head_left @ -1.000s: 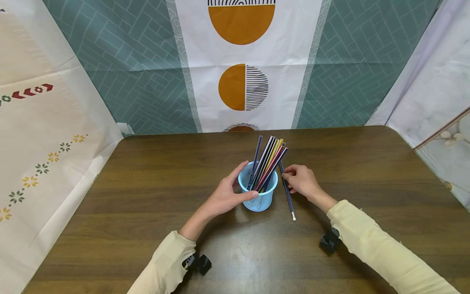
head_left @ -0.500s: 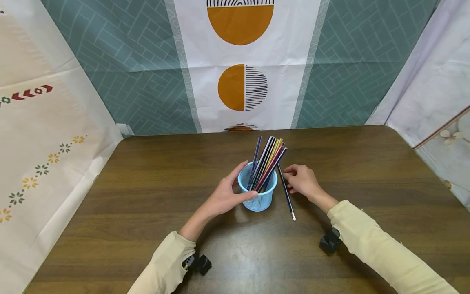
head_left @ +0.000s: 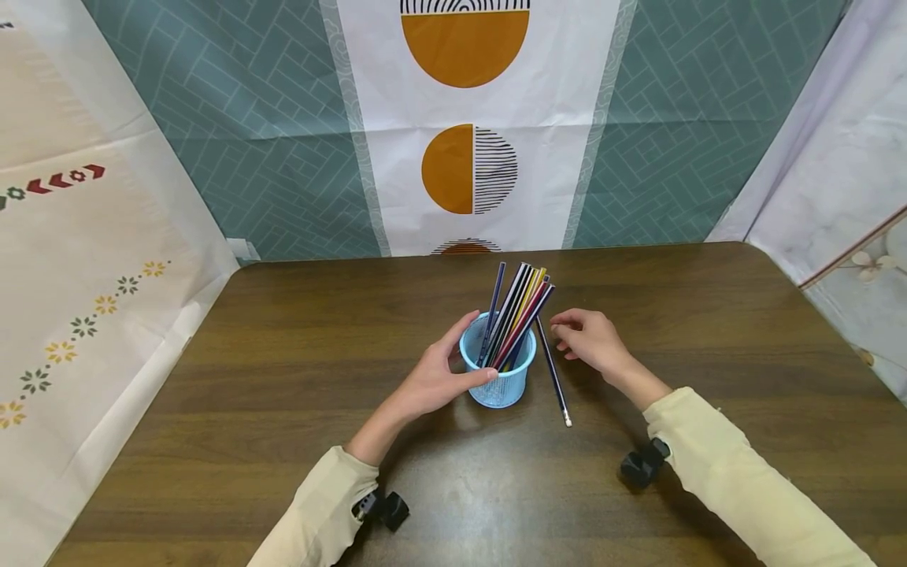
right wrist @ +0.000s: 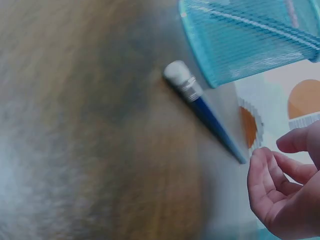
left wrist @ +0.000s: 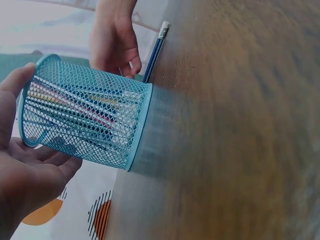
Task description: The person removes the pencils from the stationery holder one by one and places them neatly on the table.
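A teal-and-white cloth (head_left: 283, 118) hangs beyond the far edge of the desk (head_left: 283, 394). My left hand (head_left: 435, 378) holds the blue mesh cup (head_left: 499, 390) near its rim, thumb on the near side; pencils (head_left: 520, 316) lean right inside it. Just right of the cup, a dark pencil (head_left: 556, 378) lies on the desk, eraser end near me. Right of that pencil, my right hand (head_left: 590, 340) holds nothing, its fingers loosely bent.

Head looks down; close wrist views share cup (left wrist: 87, 112).
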The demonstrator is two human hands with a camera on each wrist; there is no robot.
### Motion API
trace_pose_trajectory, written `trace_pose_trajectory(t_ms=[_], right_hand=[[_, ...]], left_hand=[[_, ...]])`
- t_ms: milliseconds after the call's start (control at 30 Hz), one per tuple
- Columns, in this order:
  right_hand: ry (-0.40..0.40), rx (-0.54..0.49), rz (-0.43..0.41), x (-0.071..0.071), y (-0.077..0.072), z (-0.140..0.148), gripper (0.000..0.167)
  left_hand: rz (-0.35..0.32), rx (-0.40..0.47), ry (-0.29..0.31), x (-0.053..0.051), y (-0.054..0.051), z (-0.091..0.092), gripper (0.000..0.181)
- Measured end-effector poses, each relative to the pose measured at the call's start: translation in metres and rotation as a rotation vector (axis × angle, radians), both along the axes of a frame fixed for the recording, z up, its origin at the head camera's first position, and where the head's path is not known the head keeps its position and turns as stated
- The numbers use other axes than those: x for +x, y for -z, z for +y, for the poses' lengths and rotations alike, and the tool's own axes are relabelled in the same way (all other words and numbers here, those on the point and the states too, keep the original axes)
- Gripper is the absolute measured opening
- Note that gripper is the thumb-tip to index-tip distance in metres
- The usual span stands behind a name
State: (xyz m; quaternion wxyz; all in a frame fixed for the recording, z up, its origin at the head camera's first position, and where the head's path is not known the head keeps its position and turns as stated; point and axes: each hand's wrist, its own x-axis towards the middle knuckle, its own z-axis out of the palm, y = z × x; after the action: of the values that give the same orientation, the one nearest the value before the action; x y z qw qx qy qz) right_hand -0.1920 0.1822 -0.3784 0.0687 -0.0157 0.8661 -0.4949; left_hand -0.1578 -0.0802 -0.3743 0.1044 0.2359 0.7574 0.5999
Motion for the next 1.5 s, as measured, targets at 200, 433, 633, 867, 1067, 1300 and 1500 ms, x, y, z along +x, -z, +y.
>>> trace_pose_trajectory(t_ms=[200,433,633,867,1067,1300,1500], right_hand=[[-0.033,-0.044,0.009,0.003,-0.012,0.001,0.031],[-0.067,-0.103,0.015,0.01,-0.022,0.0,0.032],[-0.101,-0.131,0.045,0.016,-0.03,0.0,0.033],[-0.147,-0.221,0.087,0.021,-0.036,-0.003,0.033],[-0.153,-0.26,0.098,0.02,-0.038,-0.006,0.032],[-0.143,-0.275,0.117,0.019,-0.04,-0.012,0.033],[-0.127,-0.258,0.118,0.018,-0.04,-0.017,0.031]], left_hand=[[-0.002,-0.004,0.001,0.0,0.002,-0.001,0.083],[-0.008,-0.011,0.008,-0.001,0.002,0.0,0.081],[-0.009,-0.003,0.011,-0.001,0.001,0.0,0.08],[-0.016,0.001,0.008,-0.001,0.0,0.0,0.081],[-0.012,-0.002,0.01,-0.001,0.0,-0.001,0.081],[-0.011,-0.007,0.009,-0.002,0.001,-0.001,0.081],[-0.006,0.002,0.018,-0.002,0.0,-0.001,0.081]])
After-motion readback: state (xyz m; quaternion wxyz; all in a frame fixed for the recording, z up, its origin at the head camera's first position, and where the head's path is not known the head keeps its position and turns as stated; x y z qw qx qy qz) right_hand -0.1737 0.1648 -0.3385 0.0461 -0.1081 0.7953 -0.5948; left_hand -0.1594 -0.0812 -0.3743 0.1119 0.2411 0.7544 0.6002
